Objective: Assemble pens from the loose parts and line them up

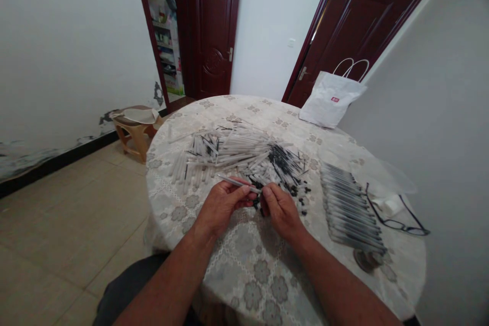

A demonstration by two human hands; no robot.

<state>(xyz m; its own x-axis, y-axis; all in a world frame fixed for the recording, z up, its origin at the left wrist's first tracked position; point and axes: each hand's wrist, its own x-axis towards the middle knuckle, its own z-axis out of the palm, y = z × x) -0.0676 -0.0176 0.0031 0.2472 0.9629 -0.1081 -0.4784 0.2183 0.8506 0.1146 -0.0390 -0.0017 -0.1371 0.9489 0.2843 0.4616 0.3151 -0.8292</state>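
Observation:
My left hand [225,201] is closed round a slim pen [237,182] with a pale barrel, its thin tip pointing to the left. At the pen's other end, the thumb and fingers of my right hand [277,206] are pinched together; what lies between them is hidden. Just beyond my hands a pile of pale pen barrels [244,147] spreads over the table. Thin black refills [284,163] lie at the pile's right side. Small black pen parts [303,198] are scattered beside and behind my right hand.
A row of assembled-looking pens [351,206] lies at the right, with a small round object [367,260] at its near end. Glasses [399,225] rest farther right. A white bag [332,99] stands at the back of the cloth-covered table [263,285]. A stool [135,130] is at the left.

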